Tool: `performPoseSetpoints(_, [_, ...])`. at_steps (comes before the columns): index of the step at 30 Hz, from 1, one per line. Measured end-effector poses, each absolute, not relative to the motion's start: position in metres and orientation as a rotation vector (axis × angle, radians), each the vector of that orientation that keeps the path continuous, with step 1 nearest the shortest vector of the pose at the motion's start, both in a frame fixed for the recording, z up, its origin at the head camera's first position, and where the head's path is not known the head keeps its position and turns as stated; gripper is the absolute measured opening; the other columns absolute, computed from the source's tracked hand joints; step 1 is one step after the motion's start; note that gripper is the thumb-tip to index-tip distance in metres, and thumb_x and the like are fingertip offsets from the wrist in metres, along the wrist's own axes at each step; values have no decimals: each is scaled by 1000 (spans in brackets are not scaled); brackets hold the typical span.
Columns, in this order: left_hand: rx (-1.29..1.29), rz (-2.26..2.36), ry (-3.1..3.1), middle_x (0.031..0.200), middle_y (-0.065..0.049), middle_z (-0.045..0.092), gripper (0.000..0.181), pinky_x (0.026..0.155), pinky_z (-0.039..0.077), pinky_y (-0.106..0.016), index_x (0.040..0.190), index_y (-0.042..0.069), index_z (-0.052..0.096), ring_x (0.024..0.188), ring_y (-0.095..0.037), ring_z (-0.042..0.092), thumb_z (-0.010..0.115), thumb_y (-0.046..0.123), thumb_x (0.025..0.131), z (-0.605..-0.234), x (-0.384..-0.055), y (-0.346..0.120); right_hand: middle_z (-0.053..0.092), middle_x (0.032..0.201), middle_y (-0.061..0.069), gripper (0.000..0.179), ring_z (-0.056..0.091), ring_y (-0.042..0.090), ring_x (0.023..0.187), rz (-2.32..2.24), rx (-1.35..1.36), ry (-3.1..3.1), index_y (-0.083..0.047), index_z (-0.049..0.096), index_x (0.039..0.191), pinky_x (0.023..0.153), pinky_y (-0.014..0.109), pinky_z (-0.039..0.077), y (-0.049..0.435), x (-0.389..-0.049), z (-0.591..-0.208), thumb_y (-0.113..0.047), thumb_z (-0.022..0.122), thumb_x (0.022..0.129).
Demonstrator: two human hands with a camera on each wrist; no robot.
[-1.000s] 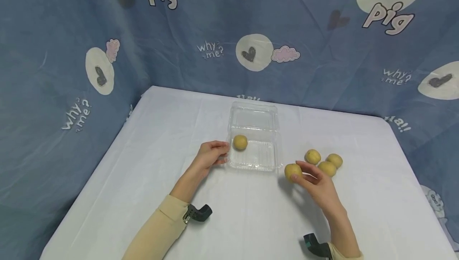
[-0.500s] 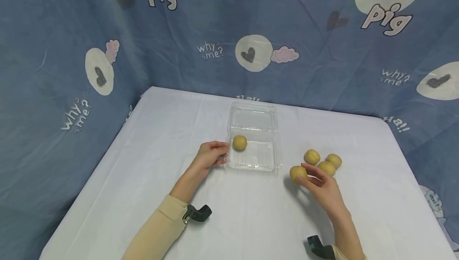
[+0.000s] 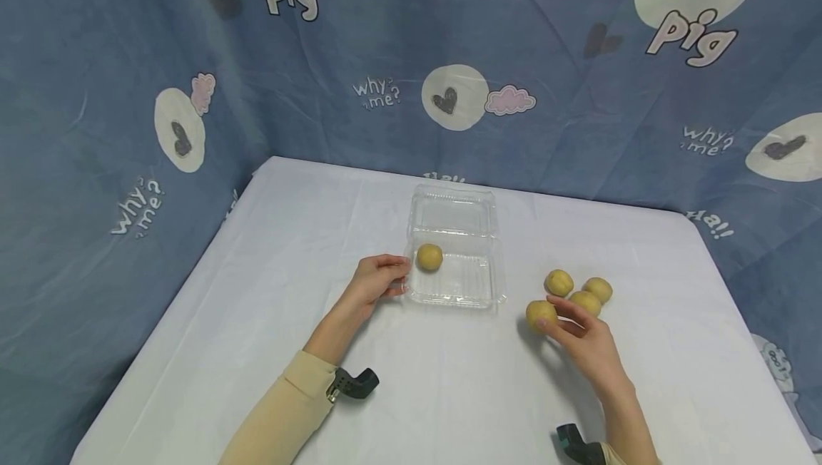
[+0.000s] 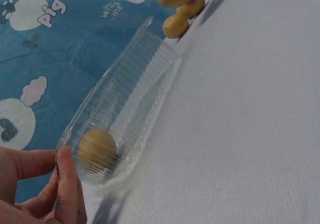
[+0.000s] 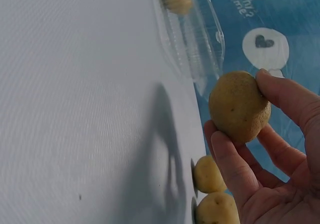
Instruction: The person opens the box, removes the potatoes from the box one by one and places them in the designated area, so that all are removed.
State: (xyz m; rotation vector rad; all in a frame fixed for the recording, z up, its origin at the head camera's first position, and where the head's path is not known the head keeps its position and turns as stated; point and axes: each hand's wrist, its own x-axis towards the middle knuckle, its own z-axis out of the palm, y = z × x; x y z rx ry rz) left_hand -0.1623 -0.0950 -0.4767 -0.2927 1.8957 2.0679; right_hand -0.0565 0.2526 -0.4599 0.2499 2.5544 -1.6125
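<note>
Pinching: the right hand (image 3: pixel 592 347) holds a potato (image 3: pixel 541 316) between thumb and fingertips, raised above the tablecloth (image 3: pixel 424 386)
Change: compared with a second ago, that potato sits farther right, away from the clear container (image 3: pixel 462 276) and closer to three loose potatoes (image 3: pixel 559 282); the left hand (image 3: pixel 375 279) and the container stay put
Left hand: thumb and fingers pinch the container's left rim
Container: open, lid (image 3: pixel 453 210) laid back toward the far edge, a single potato (image 3: pixel 429 257) inside, back left of the base
Tablecloth: white, lightly creased, with the right arm's shadow on it
Backdrop (image 3: pixel 359 30): blue fabric, printed with "pig", "why me?", hearts and pink clouds
Sleeves (image 3: pixel 282 408): beige, a dark device (image 3: pixel 356 383) at each wrist
</note>
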Motion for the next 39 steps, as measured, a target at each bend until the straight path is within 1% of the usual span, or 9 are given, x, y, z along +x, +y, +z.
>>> performPoseSetpoints(3, [-286,2067,1895,104,-15,63,29,69,57,-24,117,-5,63,79,-13,60,67,10,93,-477,-163,-95,54,136,9,62,60,8,106,-1604,249,2564,-14,51,142,85,18,44,255,-56,-460,-38,73,89])
performPoseSetpoints(6, [-285,2062,1895,104,-15,62,30,69,57,-24,118,-5,63,80,-13,60,68,11,93,-477,-163,-95,53,136,10,62,59,12,109,-1593,243,2574,-13,50,142,87,19,45,256,-56,-460,-39,72,90])
performPoseSetpoints(10, [-295,2062,1886,104,-14,62,30,70,57,-24,118,-5,63,80,-14,60,68,10,93,-478,-163,-95,53,135,12,63,59,21,112,-1563,229,2597,-11,50,142,90,29,45,258,-55,-461,-40,71,90])
performPoseSetpoints(12, [-299,2063,1885,104,-14,62,29,69,57,-24,118,-5,63,80,-14,60,67,10,93,-478,-163,-95,53,135,11,64,58,22,113,-1546,229,2604,-11,50,142,91,33,45,259,-55,-462,-41,71,90])
performPoseSetpoints(15, [-299,2067,1889,103,-14,63,29,68,57,-24,117,-5,63,79,-14,60,67,10,93,-478,-163,-95,53,135,11,65,58,24,113,-1520,226,2620,-11,49,142,92,36,44,259,-55,-463,-43,70,90])
performPoseSetpoints(22, [-298,2077,1885,99,-12,63,27,68,57,-25,116,-4,64,78,-14,60,68,10,93,-477,-162,-95,53,134,19,62,57,36,115,-1482,161,2701,-7,50,140,94,50,47,259,-55,-465,-38,70,91])
performPoseSetpoints(28, [-310,2069,1881,100,-10,62,27,70,57,-25,116,-3,65,80,-14,60,68,10,92,-477,-162,-96,57,129,21,59,60,37,111,-1415,152,2783,-6,52,138,89,49,51,259,-56,-470,-36,72,90])
performPoseSetpoints(32, [-304,2071,1883,100,-10,62,27,70,58,-25,116,-4,64,80,-14,60,68,9,93,-478,-162,-96,57,127,22,59,60,38,110,-1402,162,2807,-5,53,137,90,52,51,259,-57,-472,-36,72,90])
performPoseSetpoints(39, [-312,2069,1877,101,-10,62,26,70,58,-26,115,-2,65,80,-14,60,68,10,92,-478,-163,-96,58,126,23,59,61,39,109,-1390,167,2828,-4,54,136,89,52,51,259,-58,-472,-34,73,90])
